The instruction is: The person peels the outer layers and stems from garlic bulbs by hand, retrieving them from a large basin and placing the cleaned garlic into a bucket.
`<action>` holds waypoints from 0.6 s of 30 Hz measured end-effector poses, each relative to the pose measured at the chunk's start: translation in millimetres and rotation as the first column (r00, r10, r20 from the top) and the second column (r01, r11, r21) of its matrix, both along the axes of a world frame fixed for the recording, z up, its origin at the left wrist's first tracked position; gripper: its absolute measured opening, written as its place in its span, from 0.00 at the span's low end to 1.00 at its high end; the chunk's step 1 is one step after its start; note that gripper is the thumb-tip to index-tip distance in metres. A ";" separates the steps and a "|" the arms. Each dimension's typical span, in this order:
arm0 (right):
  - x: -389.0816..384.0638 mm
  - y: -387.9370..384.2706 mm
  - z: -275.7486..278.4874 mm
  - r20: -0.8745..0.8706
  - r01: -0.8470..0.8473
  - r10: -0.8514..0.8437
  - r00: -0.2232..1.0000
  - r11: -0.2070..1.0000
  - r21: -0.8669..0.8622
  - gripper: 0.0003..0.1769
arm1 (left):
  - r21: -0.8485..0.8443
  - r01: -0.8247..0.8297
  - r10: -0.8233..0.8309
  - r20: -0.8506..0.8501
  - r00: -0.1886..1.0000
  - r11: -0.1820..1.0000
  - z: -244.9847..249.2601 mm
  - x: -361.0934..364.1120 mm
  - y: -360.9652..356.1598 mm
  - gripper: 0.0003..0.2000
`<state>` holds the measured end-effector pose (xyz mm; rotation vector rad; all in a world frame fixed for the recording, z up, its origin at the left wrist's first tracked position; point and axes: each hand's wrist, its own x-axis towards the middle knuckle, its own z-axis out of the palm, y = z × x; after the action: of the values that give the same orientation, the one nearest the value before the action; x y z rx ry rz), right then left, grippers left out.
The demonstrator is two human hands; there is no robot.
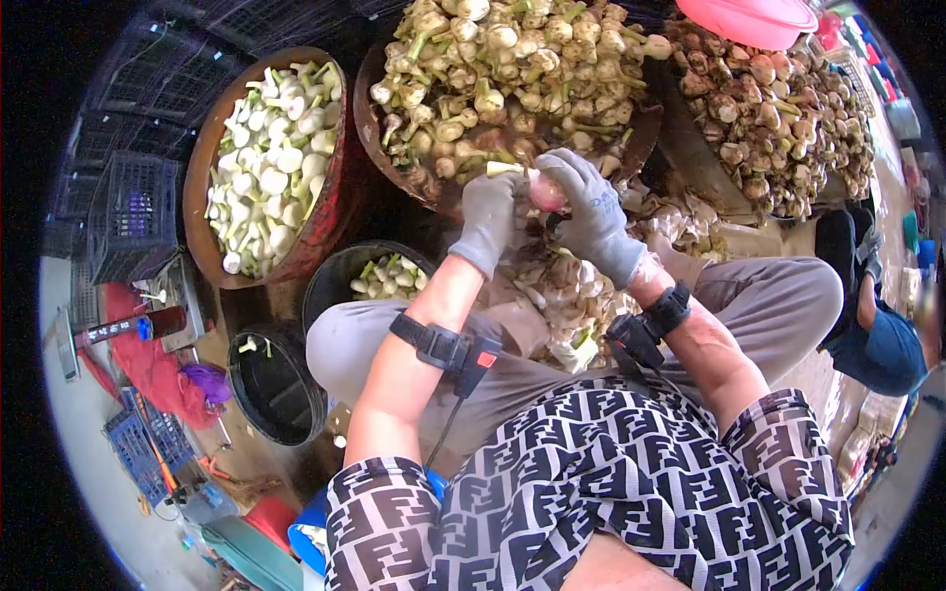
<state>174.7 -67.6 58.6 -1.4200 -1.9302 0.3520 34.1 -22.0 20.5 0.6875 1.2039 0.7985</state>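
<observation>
Both hands wear grey gloves and meet in front of a large basin heaped with dirty, unpeeled garlic bulbs. A pinkish garlic bulb with a pale green stem is between them. My right hand has its fingers wrapped round the bulb. My left hand is closed at the stem side; the stem end shows above its fingers, and whatever else lies inside it is hidden. Below the hands, a pile of loose garlic skins lies between the legs.
At the left stands a rusty red basin of peeled white garlic. Nearer are a black bucket with some bulbs and another black bucket. More unpeeled garlic lies right, near a pink basin. Another person sits far right.
</observation>
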 end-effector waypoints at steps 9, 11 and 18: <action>7.5 -1.3 3.9 -0.579 -0.042 -0.283 0.765 0.874 -0.483 0.25 | 0.136 0.064 -0.052 -0.097 0.994 0.989 -5.2 -4.3 4.6 0.06; 17.0 -3.5 4.4 -0.841 -0.343 -0.400 0.365 0.782 -0.520 0.19 | 0.245 0.042 -0.054 0.042 0.998 0.969 0.7 -0.3 1.3 0.05; 38.4 4.3 -16.6 -0.663 -0.565 -0.707 0.247 0.451 -0.691 0.15 | 0.249 0.028 -0.044 0.060 0.997 0.968 -3.5 -5.7 -0.6 0.07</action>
<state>213.1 -63.3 41.9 -1.1978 -0.3164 1.9933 28.3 -22.6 17.0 0.8786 1.0395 0.9437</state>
